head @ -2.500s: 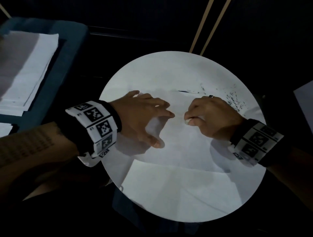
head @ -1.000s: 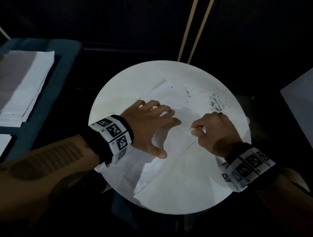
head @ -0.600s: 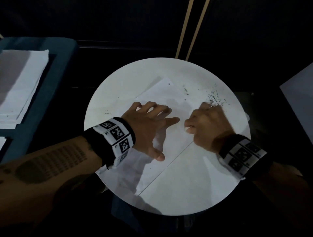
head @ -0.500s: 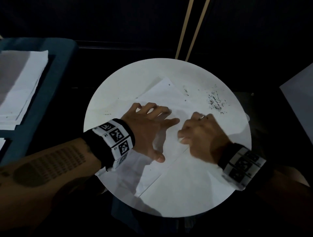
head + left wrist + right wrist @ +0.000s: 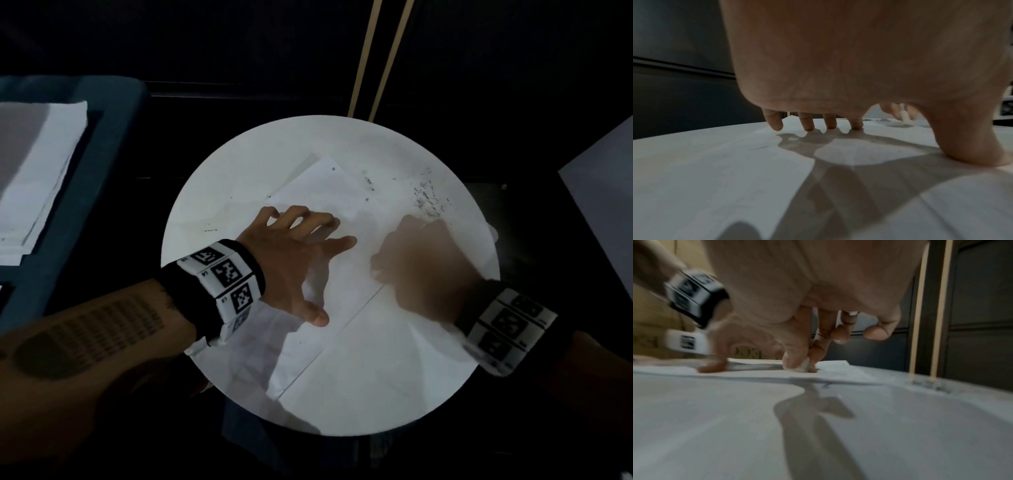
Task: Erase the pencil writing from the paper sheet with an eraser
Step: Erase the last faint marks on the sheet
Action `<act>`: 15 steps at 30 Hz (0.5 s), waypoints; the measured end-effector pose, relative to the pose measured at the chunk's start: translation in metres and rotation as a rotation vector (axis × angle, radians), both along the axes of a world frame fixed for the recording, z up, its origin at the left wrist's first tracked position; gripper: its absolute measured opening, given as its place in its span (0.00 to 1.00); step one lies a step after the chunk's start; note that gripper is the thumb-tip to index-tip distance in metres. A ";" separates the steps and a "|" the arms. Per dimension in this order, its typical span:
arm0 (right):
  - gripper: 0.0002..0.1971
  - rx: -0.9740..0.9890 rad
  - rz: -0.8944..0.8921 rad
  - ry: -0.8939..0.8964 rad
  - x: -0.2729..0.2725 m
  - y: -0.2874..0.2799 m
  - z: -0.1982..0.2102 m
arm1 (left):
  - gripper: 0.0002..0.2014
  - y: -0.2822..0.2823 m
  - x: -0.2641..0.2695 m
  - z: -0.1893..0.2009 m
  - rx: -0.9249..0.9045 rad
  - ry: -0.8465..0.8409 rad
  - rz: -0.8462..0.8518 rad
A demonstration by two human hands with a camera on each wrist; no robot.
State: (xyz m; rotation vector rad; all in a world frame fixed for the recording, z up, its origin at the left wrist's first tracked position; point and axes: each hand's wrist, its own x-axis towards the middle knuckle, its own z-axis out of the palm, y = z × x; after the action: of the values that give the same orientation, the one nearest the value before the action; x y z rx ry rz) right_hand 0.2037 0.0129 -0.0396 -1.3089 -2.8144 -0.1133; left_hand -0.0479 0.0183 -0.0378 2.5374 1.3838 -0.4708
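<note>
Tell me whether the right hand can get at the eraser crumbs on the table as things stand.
Probably yes. The crumbs lie on the bare table just beyond the right hand, with nothing between them. That hand is busy, though, pinching the eraser against the paper.

The round white tabletop [image 5: 376, 394] has bare room along its near edge and near-right part, where a hand could slide in. The left hand [image 5: 291, 263] is spread flat on the white paper sheet [image 5: 318, 192] in the middle, so that way is blocked. The right hand [image 5: 421, 267] sits just beside it, with only a thin gap between them. A patch of dark eraser crumbs [image 5: 426, 202] lies on the far right part. Two thin tan rods [image 5: 376, 61] stand up past the far edge.
</note>
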 end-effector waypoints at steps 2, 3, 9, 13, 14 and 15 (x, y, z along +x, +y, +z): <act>0.09 -0.047 0.020 0.024 0.002 -0.002 -0.007 | 0.62 0.000 0.001 0.001 -0.010 -0.002 0.001; 0.08 -0.074 -0.043 0.032 0.008 0.006 -0.006 | 0.62 0.000 0.001 0.002 -0.019 -0.008 0.008; 0.05 -0.281 -0.396 0.526 0.038 0.029 0.018 | 0.57 -0.004 0.001 0.012 -0.034 -0.078 0.016; 0.04 -0.505 -0.582 1.002 0.045 0.028 0.017 | 0.35 -0.006 0.005 0.024 -0.082 -0.194 0.047; 0.04 -0.573 -0.636 1.100 0.045 0.027 0.018 | 0.30 -0.006 0.009 0.028 -0.083 -0.242 0.061; 0.04 -0.654 -0.681 1.201 0.043 0.025 0.020 | 0.28 -0.004 0.014 0.033 -0.076 -0.285 0.085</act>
State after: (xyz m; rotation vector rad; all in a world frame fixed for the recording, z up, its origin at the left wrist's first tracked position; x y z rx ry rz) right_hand 0.2468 0.0381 -0.0200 -1.5622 -1.3490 1.1949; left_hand -0.0338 0.0139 -0.0052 2.3624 1.3336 -0.1357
